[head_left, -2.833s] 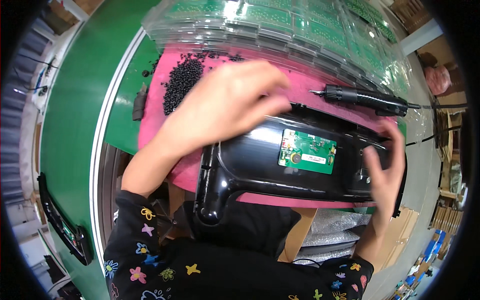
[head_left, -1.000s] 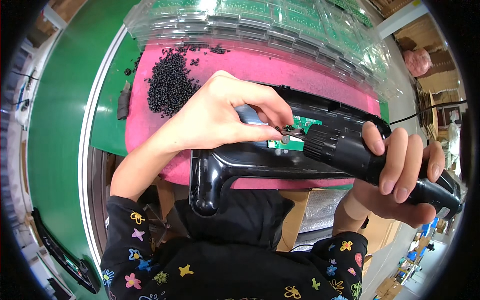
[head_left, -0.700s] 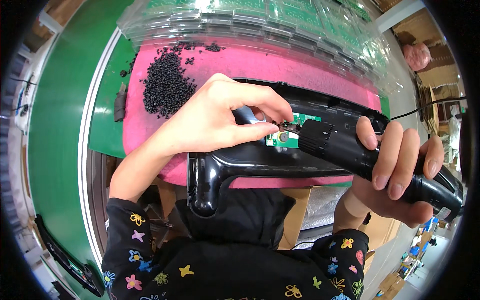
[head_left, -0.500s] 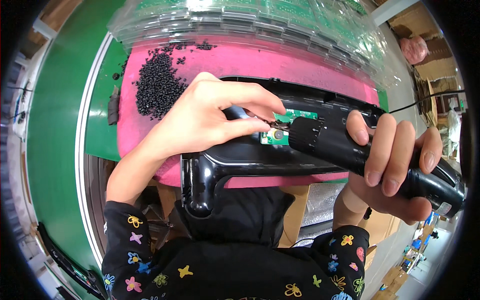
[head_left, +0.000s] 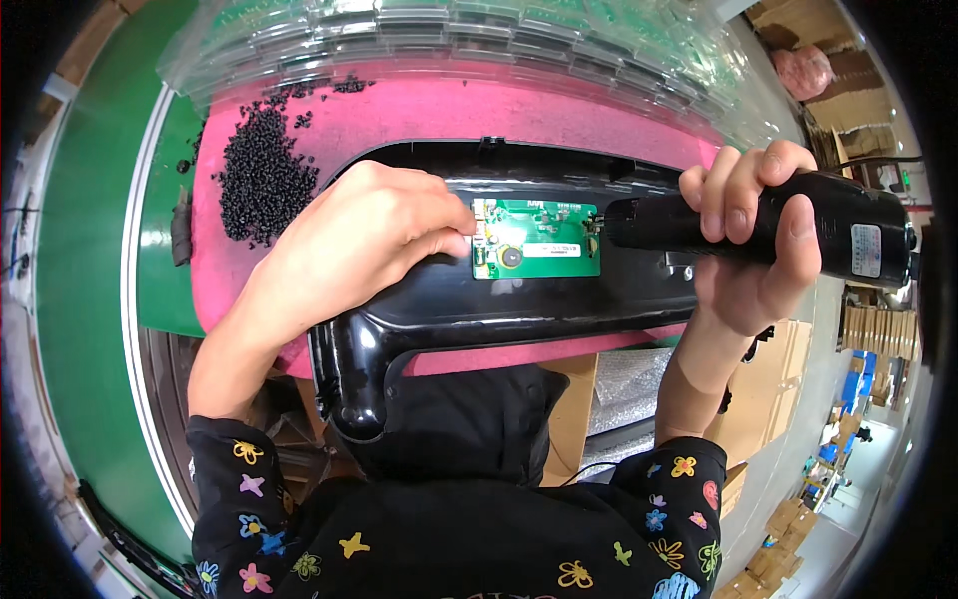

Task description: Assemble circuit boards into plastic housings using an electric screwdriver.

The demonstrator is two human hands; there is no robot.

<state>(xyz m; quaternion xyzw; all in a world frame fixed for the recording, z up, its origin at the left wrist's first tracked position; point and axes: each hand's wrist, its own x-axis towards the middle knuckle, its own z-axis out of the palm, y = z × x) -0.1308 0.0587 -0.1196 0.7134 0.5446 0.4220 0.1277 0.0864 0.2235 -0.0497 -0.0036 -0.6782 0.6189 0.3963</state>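
Note:
A long glossy black plastic housing lies across a pink mat, one end hanging over the near edge. A small green circuit board sits in its middle. My left hand rests on the housing, its fingertips pressing the board's left edge. My right hand is wrapped around a black electric screwdriver held sideways, its tip at the board's right edge.
A heap of small black screws lies on the pink mat at the left. Clear plastic trays holding green boards are stacked along the far side. A green conveyor belt runs at the left. Cardboard boxes stand lower right.
The screwdriver tip has shifted from the board's left side to its right edge. My left hand's fingers have drawn back from the tip to the board's left edge.

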